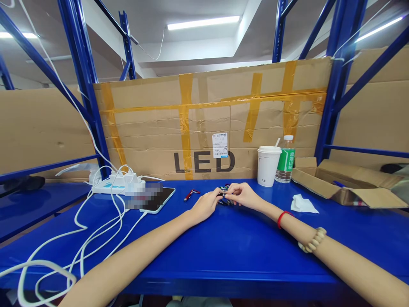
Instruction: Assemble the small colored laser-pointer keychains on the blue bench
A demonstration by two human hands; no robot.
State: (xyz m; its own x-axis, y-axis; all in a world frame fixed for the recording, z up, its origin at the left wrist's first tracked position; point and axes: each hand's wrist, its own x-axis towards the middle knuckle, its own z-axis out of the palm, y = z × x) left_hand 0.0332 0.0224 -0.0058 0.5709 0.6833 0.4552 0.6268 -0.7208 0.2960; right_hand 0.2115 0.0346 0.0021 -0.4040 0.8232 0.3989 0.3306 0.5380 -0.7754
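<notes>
Near the middle of the blue shelf top, my left hand (207, 206) and my right hand (243, 195) meet fingertip to fingertip. Both are closed on a small dark, silvery piece (221, 194) that is mostly hidden by the fingers. Just under and behind the fingers lies a small pile of dark metallic pieces (226, 203), with a bit of green among them; their kind is too small to tell. Left of my left hand, apart from it, is a small shiny red piece (188, 196) with a bent arm.
At the left are a smartphone (162, 200), a white power strip (128, 184) and looping white cables (86, 228). A white paper cup (267, 168), a water bottle (286, 160), a crumpled tissue (303, 204) and an open cardboard box (335, 179) stand or lie right. Cardboard (153, 132) walls the back.
</notes>
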